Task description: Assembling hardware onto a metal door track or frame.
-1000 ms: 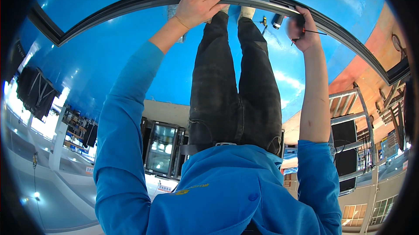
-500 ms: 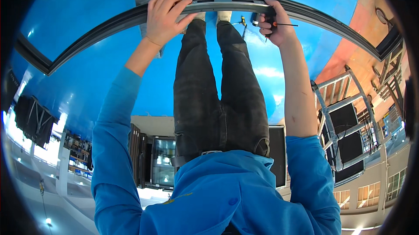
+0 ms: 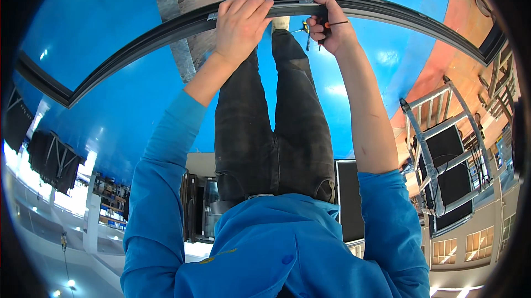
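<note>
Across the top of the frame arcs a long dark frame rail (image 3: 166, 27) over a blue surface (image 3: 99, 49). The left hand (image 3: 240, 21), upper centre, lies over the rail with fingers curled together on it. Just to its right, the right hand (image 3: 329, 24) grips the rail while pinching a small orange-handled tool (image 3: 326, 26).
</note>
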The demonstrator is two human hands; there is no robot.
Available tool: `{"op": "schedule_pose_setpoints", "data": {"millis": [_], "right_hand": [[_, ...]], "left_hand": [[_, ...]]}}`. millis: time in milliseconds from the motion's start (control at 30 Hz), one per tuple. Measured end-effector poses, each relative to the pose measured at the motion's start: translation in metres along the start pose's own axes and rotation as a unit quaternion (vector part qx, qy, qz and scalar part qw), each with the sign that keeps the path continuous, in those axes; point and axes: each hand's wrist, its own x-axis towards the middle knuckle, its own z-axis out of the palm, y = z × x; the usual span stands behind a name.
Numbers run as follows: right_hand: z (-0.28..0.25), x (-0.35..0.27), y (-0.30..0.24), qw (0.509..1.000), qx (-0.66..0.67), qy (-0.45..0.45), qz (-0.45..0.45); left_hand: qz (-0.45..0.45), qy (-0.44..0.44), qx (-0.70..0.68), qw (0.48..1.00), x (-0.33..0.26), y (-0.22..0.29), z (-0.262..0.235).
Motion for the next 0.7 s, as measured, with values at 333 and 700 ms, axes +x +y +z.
{"op": "schedule_pose_setpoints", "data": {"millis": [333,700], "right_hand": [[-0.039,-0.04,-0.006,0.998,0.034,-0.045,0.013],[-0.081,-0.121,-0.015,0.978,0.078,-0.006,-0.195]], "left_hand": [[-0.045,-0.037,-0.041,0.997,0.027,0.035,0.008],[-0.049,-0.066,-0.04,0.996,0.047,0.06,0.027]]}}
